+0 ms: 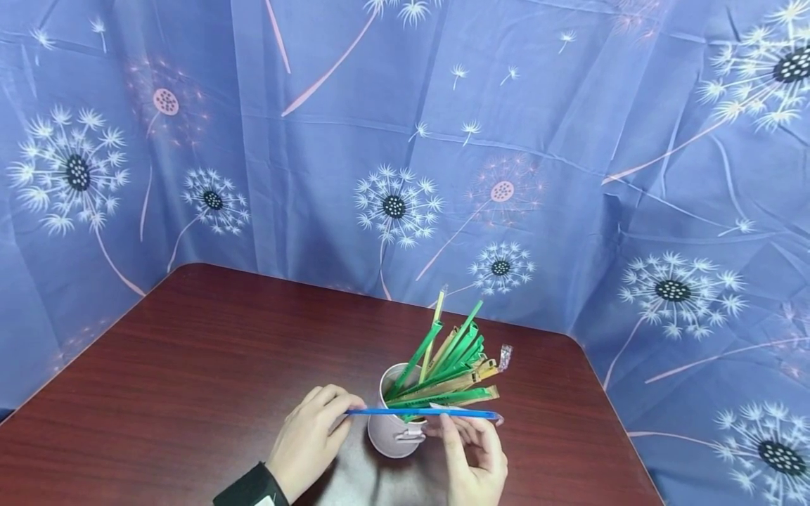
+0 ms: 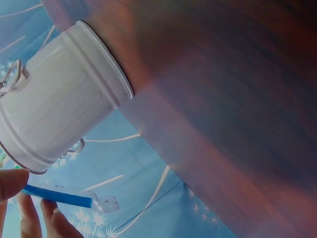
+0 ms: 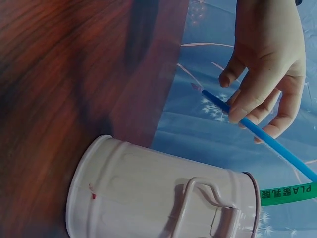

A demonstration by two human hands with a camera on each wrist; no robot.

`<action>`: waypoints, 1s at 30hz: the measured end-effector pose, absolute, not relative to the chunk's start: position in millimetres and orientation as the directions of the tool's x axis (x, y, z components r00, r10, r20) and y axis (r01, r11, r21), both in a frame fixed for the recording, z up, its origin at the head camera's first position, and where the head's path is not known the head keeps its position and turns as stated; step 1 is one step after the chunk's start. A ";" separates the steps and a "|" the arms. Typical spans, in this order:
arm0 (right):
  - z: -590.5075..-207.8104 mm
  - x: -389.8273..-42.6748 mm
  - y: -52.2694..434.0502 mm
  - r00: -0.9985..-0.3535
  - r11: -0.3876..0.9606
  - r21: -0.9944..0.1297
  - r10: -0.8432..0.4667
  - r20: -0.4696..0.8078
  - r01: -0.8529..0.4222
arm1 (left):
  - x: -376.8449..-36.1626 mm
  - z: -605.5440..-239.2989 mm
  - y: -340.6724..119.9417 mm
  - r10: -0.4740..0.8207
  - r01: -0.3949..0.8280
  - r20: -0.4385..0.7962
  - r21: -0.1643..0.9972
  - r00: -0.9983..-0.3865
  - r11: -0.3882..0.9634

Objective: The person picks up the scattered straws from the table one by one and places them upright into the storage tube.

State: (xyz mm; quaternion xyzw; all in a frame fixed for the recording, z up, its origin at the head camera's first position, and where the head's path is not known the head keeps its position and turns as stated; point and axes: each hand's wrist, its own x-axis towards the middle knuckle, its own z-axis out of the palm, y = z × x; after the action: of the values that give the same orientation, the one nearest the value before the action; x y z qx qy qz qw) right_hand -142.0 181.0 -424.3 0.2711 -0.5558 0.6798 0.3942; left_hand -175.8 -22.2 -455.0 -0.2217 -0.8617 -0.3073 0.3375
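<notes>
A blue straw in a clear wrapper lies nearly level in front of a pale cup. The left hand pinches its left end between thumb and fingers. Farther along, near its other end, the right hand holds it with the thumb on the near side. The left wrist view shows a blue straw end and its loose clear wrapper tip. Green and yellowish wrapped straws stand in the cup, fanning up and to the right. Part of the cup's rim is hidden behind the blue straw.
The cup stands upright on a dark red-brown table and has a wire-like handle facing the person. A blue dandelion-patterned cloth hangs around the table's far and side edges.
</notes>
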 end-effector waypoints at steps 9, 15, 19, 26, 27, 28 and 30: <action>-416.5 -141.9 180.7 -0.500 -0.099 -0.493 0.276 0.821 -0.864 | -177.1 -453.1 -18.1 0.203 0.633 0.723 0.392 -0.661 0.668; -408.4 -141.6 180.9 -0.458 -0.140 -0.441 0.391 0.798 -0.887 | -177.4 -455.5 -13.6 0.186 0.627 0.727 0.401 -0.662 0.668; -402.4 -141.4 186.0 -0.415 -0.125 -0.405 0.455 0.788 -0.906 | -175.6 -459.9 -8.0 0.154 0.593 0.687 0.466 -0.710 0.657; -392.1 -138.8 198.8 -0.363 -0.086 -0.381 0.553 0.750 -0.920 | -171.4 -467.7 0.8 0.177 0.518 0.538 0.589 -0.824 0.620; -390.6 -138.3 200.3 -0.357 -0.080 -0.381 0.565 0.744 -0.921 | -171.1 -468.6 1.8 0.180 0.509 0.522 0.599 -0.834 0.619; -389.5 -137.7 201.6 -0.352 -0.067 -0.388 0.579 0.735 -0.919 | -170.8 -469.3 2.7 0.182 0.497 0.503 0.613 -0.845 0.615; -387.4 -136.9 204.8 -0.340 -0.050 -0.390 0.598 0.726 -0.919 | -170.1 -470.3 5.1 0.184 0.472 0.467 0.632 -0.865 0.614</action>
State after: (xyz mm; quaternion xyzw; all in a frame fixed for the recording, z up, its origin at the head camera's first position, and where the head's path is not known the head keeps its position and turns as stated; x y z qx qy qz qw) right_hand -136.9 204.8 -387.4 0.1889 -0.4254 0.6994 0.5425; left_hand -170.1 5.1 -470.3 -0.1865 -0.8800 -0.3976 0.1812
